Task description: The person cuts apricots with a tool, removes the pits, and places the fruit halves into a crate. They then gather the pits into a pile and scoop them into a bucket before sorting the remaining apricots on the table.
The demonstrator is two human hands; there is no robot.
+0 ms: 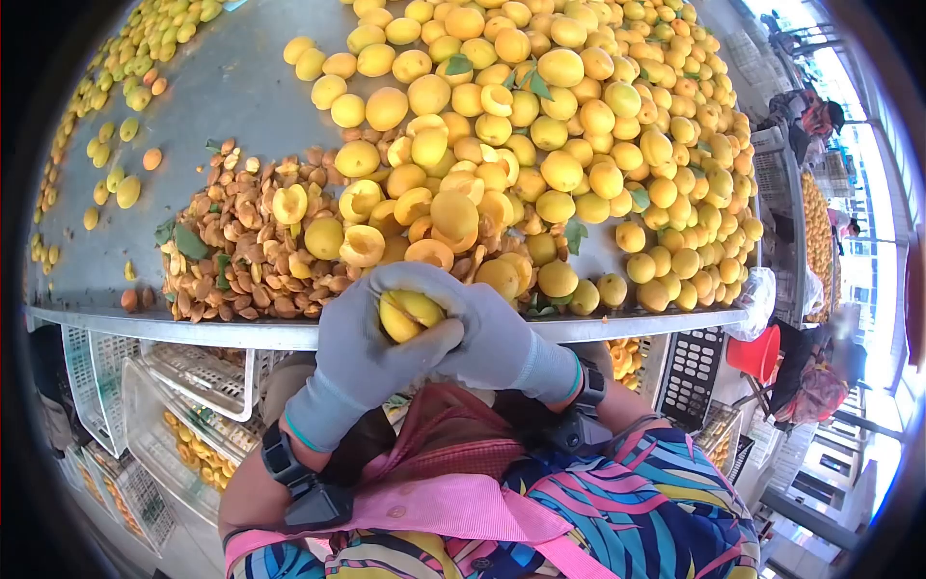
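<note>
Both my hands wear grey gloves and meet at the table's front edge. My left hand is wrapped round a yellow-green apricot, which shows a dark split line across it. My right hand presses against the same fruit from the other side, its fingers curled. Just beyond my hands lie opened apricot halves and a heap of brown pits. A large pile of whole yellow apricots spreads over the back and right of the metal table.
Greener apricots are scattered at the left. The table's raised metal rim runs before me. Below stand white crates, a black crate and a red bucket. A clear plastic bag hangs at the right corner.
</note>
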